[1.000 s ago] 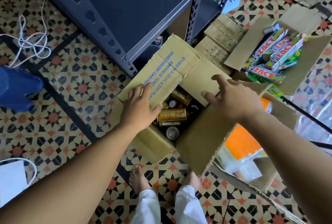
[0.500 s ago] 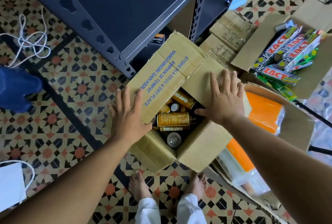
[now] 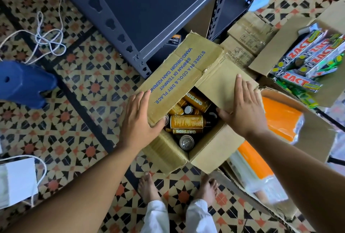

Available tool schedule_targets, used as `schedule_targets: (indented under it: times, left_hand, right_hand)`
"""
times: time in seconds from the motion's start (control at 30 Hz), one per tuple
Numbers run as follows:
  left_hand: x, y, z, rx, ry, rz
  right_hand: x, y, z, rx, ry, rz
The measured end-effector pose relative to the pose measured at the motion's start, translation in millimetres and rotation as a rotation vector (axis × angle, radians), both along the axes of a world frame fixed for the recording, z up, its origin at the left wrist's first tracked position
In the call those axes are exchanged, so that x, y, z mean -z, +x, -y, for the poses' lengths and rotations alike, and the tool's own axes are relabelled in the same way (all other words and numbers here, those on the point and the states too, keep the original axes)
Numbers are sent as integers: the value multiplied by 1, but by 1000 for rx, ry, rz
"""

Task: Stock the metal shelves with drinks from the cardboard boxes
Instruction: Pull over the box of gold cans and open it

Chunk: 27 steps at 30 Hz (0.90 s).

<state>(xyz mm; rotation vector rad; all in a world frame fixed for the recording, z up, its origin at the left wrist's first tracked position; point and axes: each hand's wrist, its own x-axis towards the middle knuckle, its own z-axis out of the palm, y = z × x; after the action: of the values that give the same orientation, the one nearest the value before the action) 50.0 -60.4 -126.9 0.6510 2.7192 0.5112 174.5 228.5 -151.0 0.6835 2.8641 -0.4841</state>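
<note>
— Condition of the stock?

— Brown cardboard box (image 3: pixel 211 150), blue storage print on one flap, stands on the tiled floor (image 3: pixel 84 102) against the metal shelf (image 3: pixel 158 4). Top open. Inside: gold OATSIDE cans (image 3: pixel 186 121), jumbled, some lying, some on end.

— Hands?

— Left hand (image 3: pixel 140 120) flat on the printed flap (image 3: pixel 177 75), right hand (image 3: pixel 242 109) flat on the opposite flap (image 3: pixel 220 83); fingers straight, hands apart.

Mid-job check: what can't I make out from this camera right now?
1. Head view: how many gold-brown drink cans lie inside; flaps of the brown cardboard box cover most of the opening.
2. Head view: lower levels of the dark grey metal shelf unit; its top board hides them.
3. Head view: labels on the orange plastic packs, blurred near the right edge.
</note>
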Motion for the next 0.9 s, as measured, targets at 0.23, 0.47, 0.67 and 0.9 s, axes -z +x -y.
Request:
schedule_targets:
  times: [0.23, 0.47, 0.67, 0.9]
  left_hand:
    - [-20, -5, -6, -286, 167, 68]
    - [-28, -22, -13, -647, 396, 61]
    - [-16, -18, -12, -714, 347, 122]
    - [4, -10, -16, -725, 265, 163]
  right_hand:
    - [-19, 15, 6, -7, -15, -140]
    - [-19, 15, 3, -67, 182, -434]
    - [-34, -1, -16, 32, 196, -510]
    - [-62, -18, -39, 95, 161, -341]
